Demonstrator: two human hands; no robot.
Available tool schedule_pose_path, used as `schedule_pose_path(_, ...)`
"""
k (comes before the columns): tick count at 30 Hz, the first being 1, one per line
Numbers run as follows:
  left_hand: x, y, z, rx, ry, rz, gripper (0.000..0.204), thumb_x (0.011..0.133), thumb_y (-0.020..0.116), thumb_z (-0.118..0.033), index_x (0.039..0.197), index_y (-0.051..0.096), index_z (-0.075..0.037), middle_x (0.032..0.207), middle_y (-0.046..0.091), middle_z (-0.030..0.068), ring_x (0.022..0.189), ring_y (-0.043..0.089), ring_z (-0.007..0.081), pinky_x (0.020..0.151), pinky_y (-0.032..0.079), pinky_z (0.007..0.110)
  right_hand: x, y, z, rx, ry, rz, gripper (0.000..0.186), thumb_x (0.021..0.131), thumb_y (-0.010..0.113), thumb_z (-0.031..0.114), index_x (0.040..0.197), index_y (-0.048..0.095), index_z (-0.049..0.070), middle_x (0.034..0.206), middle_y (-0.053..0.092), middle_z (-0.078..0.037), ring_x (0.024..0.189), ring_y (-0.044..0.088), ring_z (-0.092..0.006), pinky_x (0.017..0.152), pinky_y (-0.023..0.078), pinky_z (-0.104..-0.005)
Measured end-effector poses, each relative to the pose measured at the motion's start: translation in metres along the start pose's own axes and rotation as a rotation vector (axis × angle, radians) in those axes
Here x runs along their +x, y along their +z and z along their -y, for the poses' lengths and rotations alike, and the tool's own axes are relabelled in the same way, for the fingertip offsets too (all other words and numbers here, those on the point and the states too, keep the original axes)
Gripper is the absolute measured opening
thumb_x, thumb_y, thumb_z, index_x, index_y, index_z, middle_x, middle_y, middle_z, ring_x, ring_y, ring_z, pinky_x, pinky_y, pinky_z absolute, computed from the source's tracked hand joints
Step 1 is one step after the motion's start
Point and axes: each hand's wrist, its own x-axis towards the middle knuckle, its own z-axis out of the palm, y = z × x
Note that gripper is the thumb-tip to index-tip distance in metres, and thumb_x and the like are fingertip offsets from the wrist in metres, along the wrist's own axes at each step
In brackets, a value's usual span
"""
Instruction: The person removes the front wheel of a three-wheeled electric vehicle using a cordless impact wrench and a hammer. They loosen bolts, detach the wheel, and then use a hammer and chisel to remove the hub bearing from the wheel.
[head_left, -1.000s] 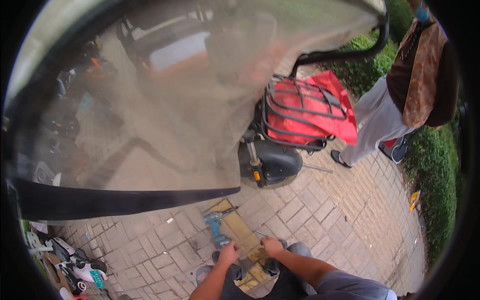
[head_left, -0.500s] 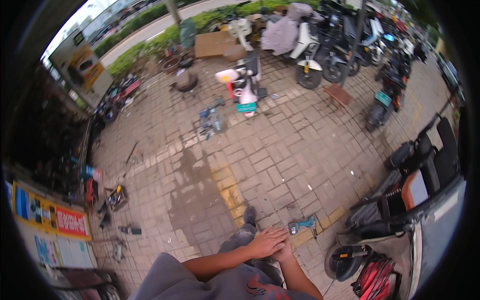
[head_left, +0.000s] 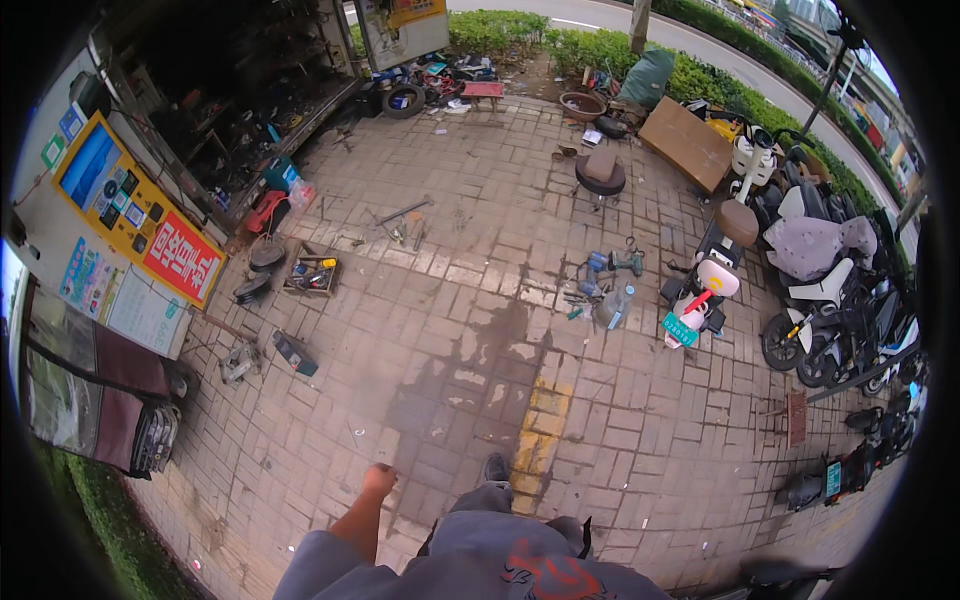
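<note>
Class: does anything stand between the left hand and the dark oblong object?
Nothing visible does: only paving separates the left hand from the dark oblong object; a pale scrap lies just right of that line.

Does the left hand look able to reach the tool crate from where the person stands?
Probably not: the left hand is well short of the tool crate, with a stretch of brick paving between them.

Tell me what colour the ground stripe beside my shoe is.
The stripe is patchy yellow, seen best in the head view.
</note>
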Motion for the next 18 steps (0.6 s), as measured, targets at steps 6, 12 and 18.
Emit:
schedule_pose_path(6,0.014,-0.008,-0.073,0.161,-0.149,-0.131,0.044,0.072,0.071,-0.035,0.094,0.070,0.003,0.091,0.069,0.0221,0.091,0.067,0.0335,0.081,0.052,0.040,0.055,-0.095,0.207,0.543,0.332,0.087,0.025,0.090,0.057,0.023,0.086,0.063,-0.001,0.074,0.066,-0.012,0.064,0.065,-0.0258,0.056,0.050,-0.0387)
schedule_pose_path(12,0.080,0.021,-0.173,0.222,-0.063,0.027,0.044,0.074,0.070,-0.036,0.098,0.069,0.001,0.092,0.069,0.0207,0.093,0.066,0.0333,0.084,0.051,0.040,0.194,-0.209,0.327,0.497,0.318,0.121,0.022,0.089,0.056,0.023,0.083,0.062,0.003,0.071,0.063,-0.011,0.062,0.062,-0.0253,0.052,0.047,-0.0396)
schedule_pose_path(18,0.169,0.015,-0.245,-0.157,-0.153,-0.087,0.038,0.080,0.067,-0.033,0.099,0.068,0.000,0.086,0.070,0.0161,0.086,0.068,0.0276,0.080,0.051,0.036,0.383,-0.413,0.473,0.368,0.185,-0.018,0.019,0.088,0.056,0.023,0.080,0.061,0.006,0.068,0.061,-0.010,0.060,0.060,-0.0248,0.047,0.044,-0.0405)
